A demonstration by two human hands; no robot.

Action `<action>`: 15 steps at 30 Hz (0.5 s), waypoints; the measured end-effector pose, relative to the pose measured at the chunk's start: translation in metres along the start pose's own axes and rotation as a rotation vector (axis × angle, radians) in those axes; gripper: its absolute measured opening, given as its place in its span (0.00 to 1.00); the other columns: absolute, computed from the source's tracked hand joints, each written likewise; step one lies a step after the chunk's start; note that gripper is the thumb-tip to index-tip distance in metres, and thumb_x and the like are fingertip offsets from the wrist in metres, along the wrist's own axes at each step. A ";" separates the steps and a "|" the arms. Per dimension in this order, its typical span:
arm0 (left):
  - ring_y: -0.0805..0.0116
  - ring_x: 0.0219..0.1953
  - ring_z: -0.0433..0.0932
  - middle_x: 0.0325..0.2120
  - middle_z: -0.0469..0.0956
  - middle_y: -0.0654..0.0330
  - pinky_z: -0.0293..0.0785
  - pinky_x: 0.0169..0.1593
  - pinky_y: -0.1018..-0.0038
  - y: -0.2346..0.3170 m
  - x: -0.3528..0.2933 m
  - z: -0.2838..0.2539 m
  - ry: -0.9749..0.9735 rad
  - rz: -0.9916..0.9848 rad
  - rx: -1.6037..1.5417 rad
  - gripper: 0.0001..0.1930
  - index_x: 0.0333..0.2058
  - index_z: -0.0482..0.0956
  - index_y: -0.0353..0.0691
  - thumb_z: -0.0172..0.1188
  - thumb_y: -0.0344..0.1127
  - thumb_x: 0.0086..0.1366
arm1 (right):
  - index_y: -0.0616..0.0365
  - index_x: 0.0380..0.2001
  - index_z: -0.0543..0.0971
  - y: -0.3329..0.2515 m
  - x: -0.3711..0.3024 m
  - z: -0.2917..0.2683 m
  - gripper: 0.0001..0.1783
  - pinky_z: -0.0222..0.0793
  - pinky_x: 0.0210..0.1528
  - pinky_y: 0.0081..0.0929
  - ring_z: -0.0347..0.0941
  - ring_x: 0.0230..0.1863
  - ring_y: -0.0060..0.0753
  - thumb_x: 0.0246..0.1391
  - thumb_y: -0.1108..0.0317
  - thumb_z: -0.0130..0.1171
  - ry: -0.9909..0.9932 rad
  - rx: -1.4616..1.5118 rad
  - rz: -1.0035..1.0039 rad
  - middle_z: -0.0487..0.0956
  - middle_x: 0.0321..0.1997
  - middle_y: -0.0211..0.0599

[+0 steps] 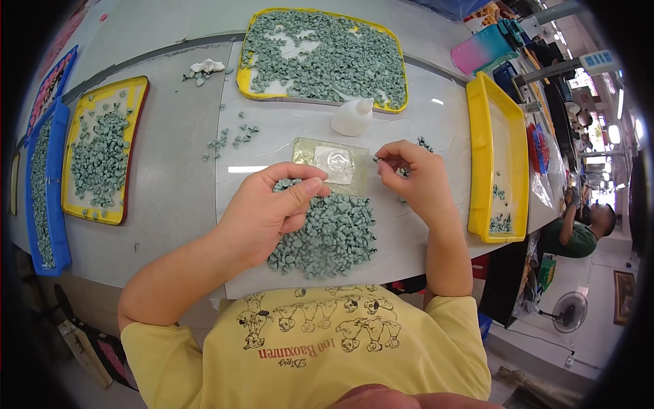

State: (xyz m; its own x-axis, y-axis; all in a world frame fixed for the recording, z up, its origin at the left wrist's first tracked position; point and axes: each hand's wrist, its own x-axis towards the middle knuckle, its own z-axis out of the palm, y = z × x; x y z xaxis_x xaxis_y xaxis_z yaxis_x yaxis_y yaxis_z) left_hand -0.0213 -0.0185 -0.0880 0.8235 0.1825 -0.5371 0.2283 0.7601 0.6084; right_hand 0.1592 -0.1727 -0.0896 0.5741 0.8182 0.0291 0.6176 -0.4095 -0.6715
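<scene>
My left hand (276,208) is closed in a pinch over the far edge of a pile of small grey-green pieces (327,238); whatever sits between its fingertips is too small to make out. Across from it, my right hand (415,177) pinches a tiny dark green piece (377,159) between thumb and forefinger. Between the hands lies a pale yellow-green pad (304,148) bearing a white square with a clear round shallow dish (338,161). A white squeeze bottle (352,118) stands just beyond the pad.
Farther back is a large yellow-rimmed tray (403,75) of green pieces. A smaller yellow tray (136,116) and a blue bin (58,177) are at left. A yellow tray (480,157) with few pieces stands right. Loose pieces (238,136) lie scattered. Another person (575,232) is far right.
</scene>
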 end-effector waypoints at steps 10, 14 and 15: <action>0.84 0.17 0.54 0.25 0.69 0.64 0.51 0.18 0.86 0.001 -0.001 -0.005 -0.022 -0.051 -0.092 0.10 0.38 0.71 0.32 0.52 0.35 0.65 | 0.59 0.29 0.77 0.003 0.001 0.013 0.09 0.71 0.33 0.28 0.73 0.32 0.37 0.40 0.78 0.60 -0.023 -0.317 -0.332 0.75 0.30 0.36; 0.83 0.16 0.54 0.26 0.70 0.64 0.51 0.18 0.85 -0.001 -0.002 -0.001 0.010 -0.016 0.045 0.09 0.39 0.72 0.33 0.53 0.33 0.64 | 0.59 0.30 0.76 0.000 -0.003 0.018 0.10 0.71 0.35 0.31 0.73 0.34 0.40 0.39 0.77 0.60 -0.021 -0.435 -0.385 0.75 0.30 0.38; 0.83 0.16 0.54 0.26 0.70 0.64 0.51 0.18 0.85 -0.001 -0.003 -0.001 0.010 -0.016 0.044 0.09 0.39 0.72 0.33 0.53 0.33 0.64 | 0.60 0.30 0.76 -0.001 -0.004 0.019 0.11 0.71 0.35 0.31 0.73 0.34 0.40 0.38 0.78 0.60 -0.015 -0.471 -0.376 0.75 0.31 0.38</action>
State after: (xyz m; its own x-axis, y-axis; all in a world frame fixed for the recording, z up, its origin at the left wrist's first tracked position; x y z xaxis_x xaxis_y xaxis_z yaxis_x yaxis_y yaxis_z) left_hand -0.0241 -0.0188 -0.0876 0.8146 0.1768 -0.5524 0.2643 0.7346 0.6249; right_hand 0.1463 -0.1679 -0.1028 0.2647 0.9459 0.1879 0.9504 -0.2228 -0.2172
